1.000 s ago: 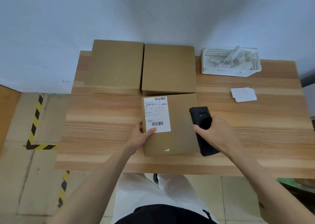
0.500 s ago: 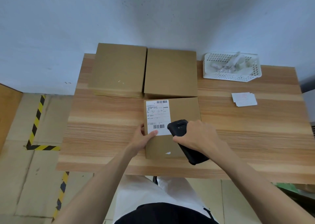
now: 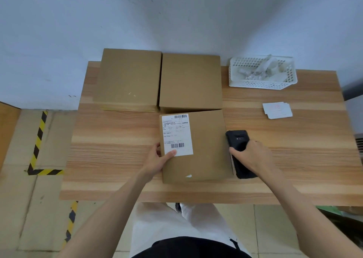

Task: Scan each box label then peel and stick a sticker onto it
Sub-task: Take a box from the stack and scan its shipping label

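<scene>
Gripping the black handheld scanner [image 3: 240,153] beside the flat brown cardboard box [image 3: 208,149], my right hand [image 3: 250,156] curls round its body. My left hand [image 3: 159,159] holds the box's left edge on the wooden table [image 3: 117,140], thumb on its white shipping label [image 3: 177,135]. White sticker sheets [image 3: 277,110] lie well apart.

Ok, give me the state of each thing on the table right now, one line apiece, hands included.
Labelled box: flat on the table, closed, shipping label up.
Shipping label: stuck flat; thumb on its lower edge.
Left hand: grips the box's left edge.
Right hand: grips the scanner.
Scanner: at the box's right edge.
Two back boxes: closed, side by side, no label showing.
Sticker sheets: loose pile, untouched.
White basket: upright, holding scraps.
</scene>
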